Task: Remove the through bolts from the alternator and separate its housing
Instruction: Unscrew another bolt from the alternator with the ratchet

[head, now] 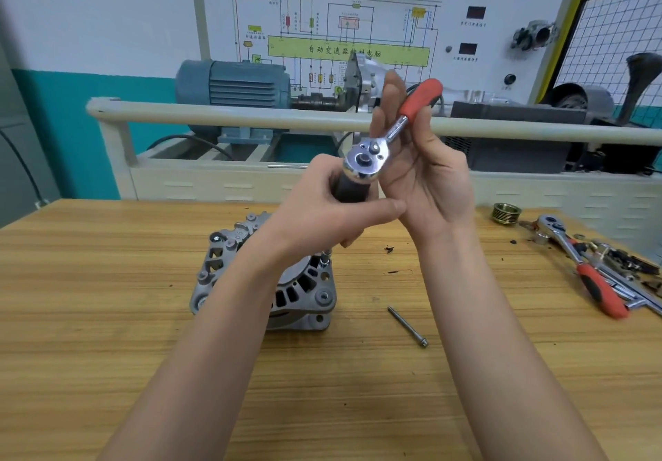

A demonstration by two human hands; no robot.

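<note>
- Alternator [304, 292] sits on the surface [107, 317]; it looks heavy, rigid cast metal, best steadied by its outer housing rim.
- Bolt [408, 326], slim and prone to rolling, lies loose just right of it.
- Left hand [322, 209] grips a dark socket.
- Right hand [422, 174] holds the ratchet [397, 127] loosely.

Two bare forearms, left hand [322, 206] and right hand [426, 177] ungloved (no sleeves in view), no rings or watch
</note>
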